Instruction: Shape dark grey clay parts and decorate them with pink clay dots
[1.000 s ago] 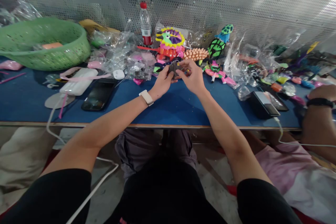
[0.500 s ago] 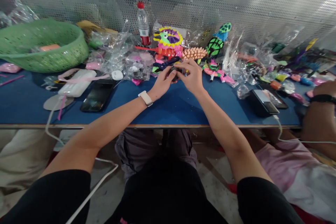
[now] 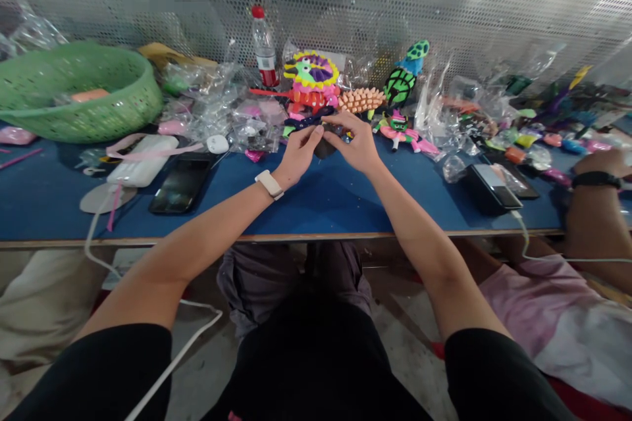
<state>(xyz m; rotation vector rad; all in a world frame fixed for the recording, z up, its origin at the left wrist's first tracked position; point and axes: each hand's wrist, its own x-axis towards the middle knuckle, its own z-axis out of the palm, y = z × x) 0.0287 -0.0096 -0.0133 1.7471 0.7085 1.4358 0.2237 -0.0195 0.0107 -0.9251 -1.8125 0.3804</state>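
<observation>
My left hand (image 3: 296, 156) and my right hand (image 3: 354, 143) meet over the far middle of the blue table (image 3: 320, 200), fingers pinched together on a small dark piece (image 3: 324, 145) held between them. A white watch sits on my left wrist. Just behind the hands stand colourful clay figures: a yellow and purple round one (image 3: 312, 72), an orange spiky one (image 3: 362, 100), a green turtle-like one (image 3: 401, 82) and a small pink and green one (image 3: 402, 127).
A green basket (image 3: 74, 93) sits at the far left. A phone (image 3: 181, 184), a white power bank (image 3: 143, 159) and a bottle (image 3: 263, 47) lie left of centre. Clear bags litter the back. Another person's arm (image 3: 592, 210) rests at the right by a black device (image 3: 488, 187).
My hands have stayed together on the dark piece, the fingers shifting slightly on it. The view has drifted a little.
</observation>
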